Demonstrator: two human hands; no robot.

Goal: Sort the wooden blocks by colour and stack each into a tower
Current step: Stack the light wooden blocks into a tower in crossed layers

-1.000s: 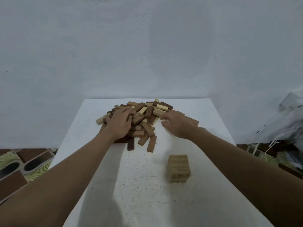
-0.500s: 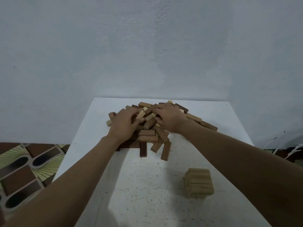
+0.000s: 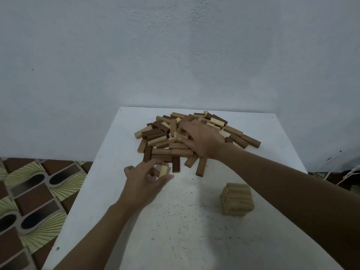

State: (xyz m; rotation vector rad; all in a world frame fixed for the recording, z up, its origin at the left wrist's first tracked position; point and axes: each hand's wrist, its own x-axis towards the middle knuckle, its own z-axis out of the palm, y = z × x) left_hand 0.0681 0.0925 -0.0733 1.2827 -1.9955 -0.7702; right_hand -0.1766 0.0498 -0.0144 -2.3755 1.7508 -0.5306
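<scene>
Two hands are seen at a heap (image 3: 161, 152) of mixed wooden blocks on a white tabletop (image 3: 175, 230).

One pale block (image 3: 163, 171) is pinched upright in the grip of the left hand (image 3: 144, 180), between thumb and fingertips, just in front of the near edge of the heap and slightly above the tabletop. The right hand (image 3: 202, 139) is laid over the top of the heap, and its grip is closed on a second pale block (image 3: 180, 135), held between curled fingers and thumb among the loose pieces. Dark brown, mid-brown and pale blocks are jumbled together in the heap at the far middle of the tabletop. A short stack (image 3: 237, 199) of tan blocks is set apart from the heap on the near right. A plain wall (image 3: 175, 55) is seen behind, and a patterned floor (image 3: 29, 191) to the left.
</scene>
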